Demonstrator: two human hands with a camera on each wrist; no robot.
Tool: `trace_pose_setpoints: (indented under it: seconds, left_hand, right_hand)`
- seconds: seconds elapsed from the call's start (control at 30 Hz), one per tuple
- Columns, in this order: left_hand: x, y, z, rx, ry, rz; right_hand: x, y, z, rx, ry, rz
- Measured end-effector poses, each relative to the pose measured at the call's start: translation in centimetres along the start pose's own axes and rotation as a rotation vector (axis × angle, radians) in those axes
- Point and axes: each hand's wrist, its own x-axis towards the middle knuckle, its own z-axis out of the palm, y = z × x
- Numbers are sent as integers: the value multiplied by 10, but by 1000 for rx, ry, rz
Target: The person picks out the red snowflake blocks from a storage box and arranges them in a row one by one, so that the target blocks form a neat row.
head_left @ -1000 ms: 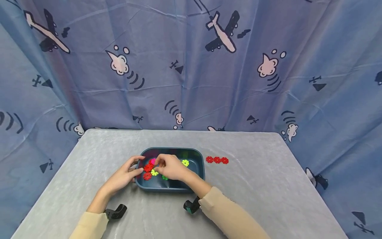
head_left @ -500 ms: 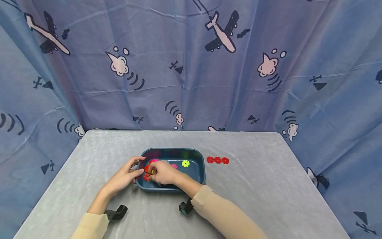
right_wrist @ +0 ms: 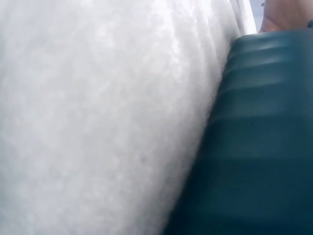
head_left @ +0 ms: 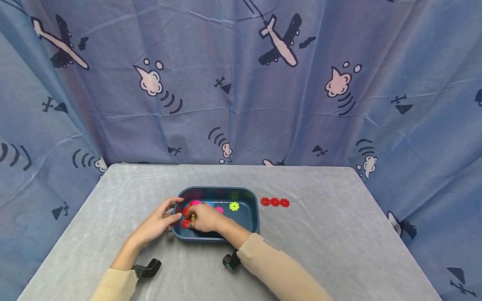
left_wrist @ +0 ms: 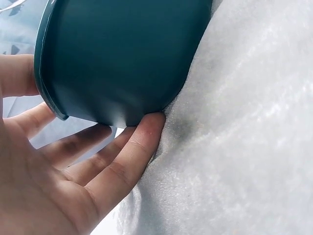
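Left hand (head_left: 160,218) grips a dark-teal rectangular plastic tray (head_left: 248,214); inside, right hand (head_left: 205,217), fingers bent, is at 1 red notched plastic disc (head_left: 185,224), hold not discernible, the disc presumably light, stiff, best pinched edgewise.

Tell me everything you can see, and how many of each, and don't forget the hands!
tray: one, dark blue-green, on the table
red discs in a row: three, red, right of the tray
other red discs: at least two, red, tray's left end, partly hidden
pink discs: at least two, pink, in the tray
yellow discs: at least two, yellow-green, in the tray, one partly hidden
blue disc: at least one, blue, in the tray
table: one, pale grey cover, under everything
curtain: blue-purple with aeroplane pictures, behind
wrist gadgets: two, black, at the wrists
sleeves: two, beige, on the arms
left hand: one, bare, gripping the tray's left end
right hand: one, bare, inside the tray
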Motion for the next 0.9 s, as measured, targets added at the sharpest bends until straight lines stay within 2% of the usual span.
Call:
trace_pose_setpoints:
  seconds: [0.33, 0.67, 0.9]
  left_hand:
    - [0, -1, 0, 3, 6, 8]
    - [-1, 0, 0, 0, 8, 6]
    - [1, 0, 1, -1, 8, 4]
  right_hand:
    - [-1, 0, 2, -46, -3, 24]
    - [-5, 0, 3, -35, -24, -24]
    - [-8, 1, 1, -13, -23, -25]
